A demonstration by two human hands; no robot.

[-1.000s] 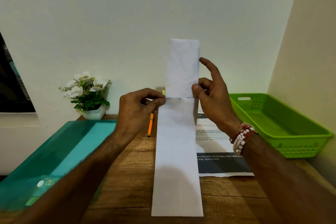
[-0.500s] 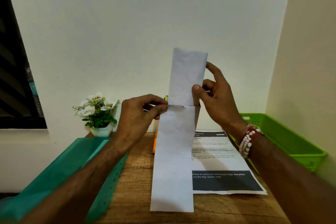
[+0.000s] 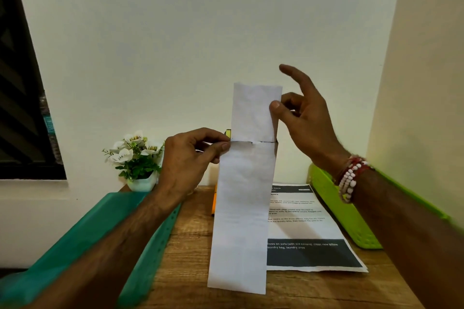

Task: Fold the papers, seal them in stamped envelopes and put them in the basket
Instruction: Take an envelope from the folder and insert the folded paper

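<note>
While the long paper strip [image 3: 241,208] is hanging down over the wooden table [image 3: 190,263], its lower end nearest the camera, a printed sheet [image 3: 308,228] is lying flat to its right, below the right-hand fingers. Higher up, the left hand [image 3: 190,160] is pinching the strip's left edge at the crease, thumb and forefinger closed on it, just as half a second ago. The right hand [image 3: 301,118] is no longer gripping at the crease. Its thumb is now pressing the right edge of the upright upper flap, above the left fingertips, with curled fingers behind, while the forefinger is pointing up, clear of the paper. Beyond the right wrist a green basket [image 3: 334,213] is sitting, and beyond the left knuckles a flower pot [image 3: 141,182] is standing against the wall.
</note>
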